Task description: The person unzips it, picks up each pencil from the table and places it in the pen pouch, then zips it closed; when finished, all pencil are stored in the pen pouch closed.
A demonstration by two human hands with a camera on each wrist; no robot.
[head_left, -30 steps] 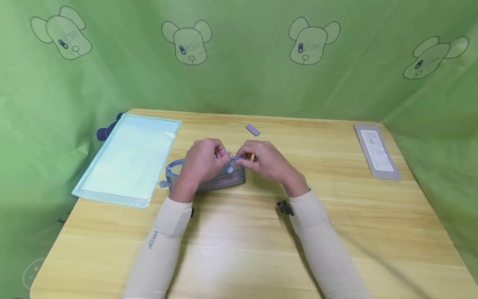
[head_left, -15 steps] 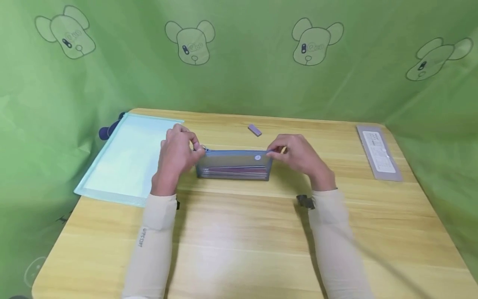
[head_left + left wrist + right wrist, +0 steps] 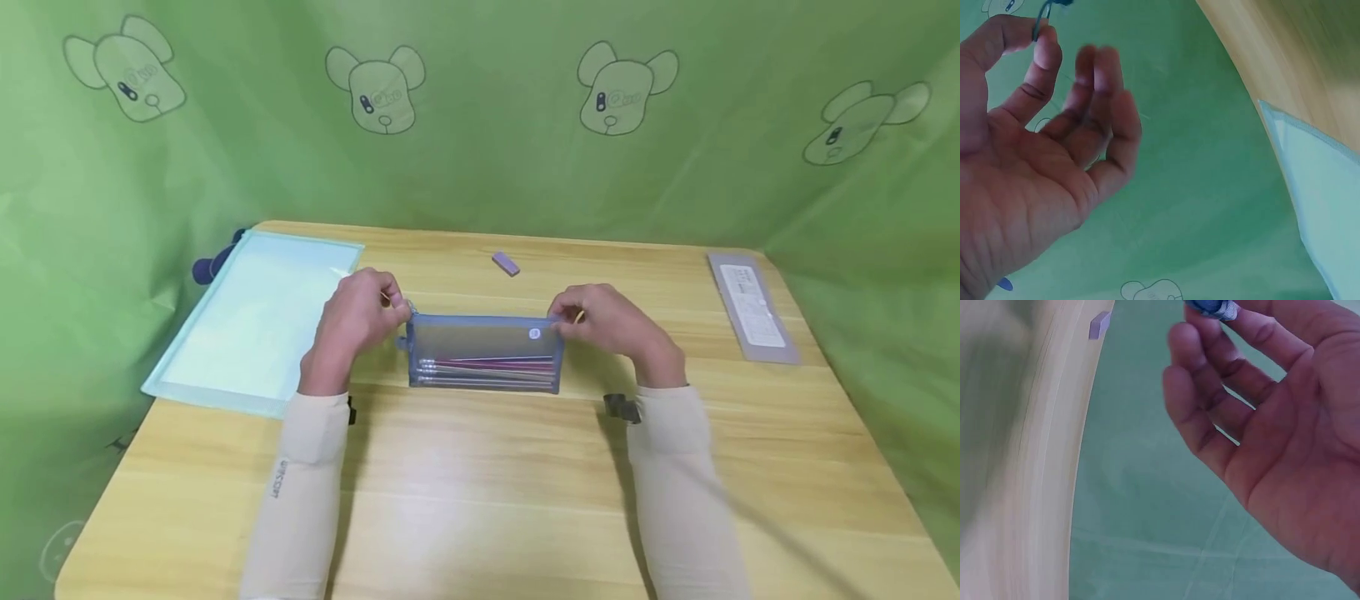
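A see-through blue-grey mesh pencil case (image 3: pixel 483 342) is held upright by its top edge in the head view, with several pencils (image 3: pixel 487 371) lying along its bottom. At its top left end my left hand (image 3: pixel 356 312) pinches the zipper pull (image 3: pixel 1044 19) between thumb and forefinger; the left wrist view shows the thin loop there, the other fingers loosely curled. My right hand (image 3: pixel 611 325) pinches the top right corner, close to a round white badge (image 3: pixel 535 333). Only a bit of the blue corner (image 3: pixel 1213 307) shows in the right wrist view.
Behind the case lies a purple eraser (image 3: pixel 506 264). A pale blue zip folder (image 3: pixel 251 325) lies on the left, a dark blue object (image 3: pixel 210 267) partly under its far edge. A flat grey-purple pack with a white label (image 3: pixel 753 308) is at the right of the wooden table (image 3: pixel 480 500).
My hands have moved apart, the left to the left end of the case, the right to the other. The case has turned from slanted to facing me, drawn straight between them, and come slightly nearer.
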